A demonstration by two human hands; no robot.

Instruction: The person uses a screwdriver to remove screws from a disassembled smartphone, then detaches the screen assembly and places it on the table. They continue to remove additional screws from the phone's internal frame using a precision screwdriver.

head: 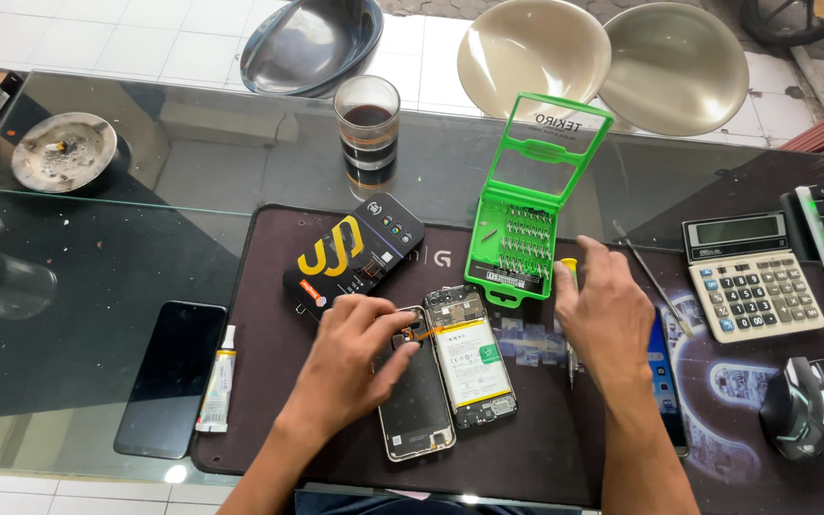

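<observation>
1. Head view, setting: glass table (97, 248) over a white tiled floor, with a dark desk mat (269, 381) laid across its near side; metal bowls sit on the floor beyond
2. Head view, work: an opened phone body (472, 355), battery exposed, lies mid-mat, touching its detached screen panel (419, 405), which lies dark side up just to its left
3. Left hand (345, 362): fingertips pinched at the top edge of the screen panel, where an orange flex ribbon (424, 333) bridges to the phone body
4. Right hand (603, 315): curled loosely around a yellow-handled tool (569, 270); how tightly cannot be told
5. Handling, as a judgement: the panel looks thin, light and brittle, best held by its long edges; the ribbon seems soft and easily torn
6. Containers: a green bit case (517, 243), lid raised, holds rows of driver bits; a glass (367, 129) holds dark liquid
7. Periphery: calculator (751, 281), mouse (798, 405), glue tube (216, 381), spare black phone (171, 377)
</observation>
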